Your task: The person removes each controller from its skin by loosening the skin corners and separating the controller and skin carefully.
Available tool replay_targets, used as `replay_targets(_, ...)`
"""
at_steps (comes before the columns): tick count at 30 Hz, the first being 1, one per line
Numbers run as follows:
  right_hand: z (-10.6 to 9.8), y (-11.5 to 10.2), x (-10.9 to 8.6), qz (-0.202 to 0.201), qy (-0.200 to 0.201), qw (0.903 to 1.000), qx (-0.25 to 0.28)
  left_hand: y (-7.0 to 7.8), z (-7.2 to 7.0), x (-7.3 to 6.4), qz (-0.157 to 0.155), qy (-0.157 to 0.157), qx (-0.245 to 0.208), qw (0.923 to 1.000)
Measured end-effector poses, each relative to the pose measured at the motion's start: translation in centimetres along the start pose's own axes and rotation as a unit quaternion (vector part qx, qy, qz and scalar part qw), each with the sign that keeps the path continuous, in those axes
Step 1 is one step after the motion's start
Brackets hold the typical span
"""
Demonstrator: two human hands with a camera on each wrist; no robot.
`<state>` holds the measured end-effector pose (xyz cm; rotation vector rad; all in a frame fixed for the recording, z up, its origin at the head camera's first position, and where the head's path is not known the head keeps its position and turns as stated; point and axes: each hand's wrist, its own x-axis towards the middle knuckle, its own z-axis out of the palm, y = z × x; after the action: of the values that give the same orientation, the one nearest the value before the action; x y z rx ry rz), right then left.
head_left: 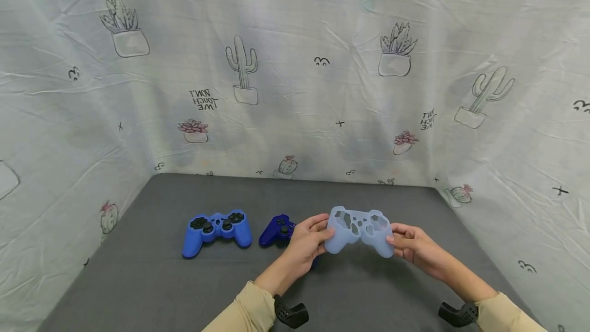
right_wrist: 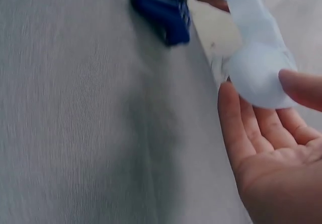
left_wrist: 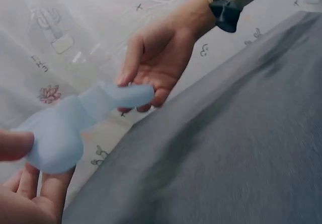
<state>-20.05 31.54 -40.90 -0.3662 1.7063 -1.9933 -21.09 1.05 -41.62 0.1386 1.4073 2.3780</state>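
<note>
A translucent pale-blue silicone controller cover (head_left: 344, 237) is held up above the table between both hands, its cut-out openings facing the head camera. My left hand (head_left: 304, 240) pinches its left grip, thumb in front and fingers behind. On the other side my right hand (head_left: 419, 250) pinches the right grip in the same way. The right wrist view shows the right thumb pressing on the rounded end of the cover (right_wrist: 261, 75). Partly hidden behind my left hand, a dark blue game controller (head_left: 276, 229) lies on the table.
A game controller in a bright blue cover (head_left: 216, 229) lies further left on the dark grey table (head_left: 138, 281). Patterned white curtains (head_left: 295, 91) with cactus drawings hang behind the table and along both sides.
</note>
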Motion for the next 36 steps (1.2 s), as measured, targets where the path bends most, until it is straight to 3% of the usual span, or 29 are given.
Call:
replay_targets(4,-2.2,0.7,0.6,-0.004,-0.016,0.9995,0.026,-1.1,1.4,1.4,0.007,0.033,-0.005,0.9994)
replay_targets(11,-5.3,0.8,0.7,0.006,-0.033,0.9982,0.049,-2.5,3.4,2.7,0.013,0.063,-0.011,0.9979)
replay_targets(21,-6.8,2.1,0.2,0.040,-0.038,0.9976,0.043,-4.9,4.0,3.3,-0.003,0.085,-0.018,0.9962)
replay_targets(27,-7.5,2.6,-0.1,0.049,-0.005,0.9987,0.012,-6.1,4.5,3.3,0.013,0.094,-0.015,0.9953)
replay_targets(36,-8.3,3.2,-0.6,0.066,0.028,0.9973,-0.017,-6.9,4.5,3.4,0.010,0.102,-0.007,0.9947)
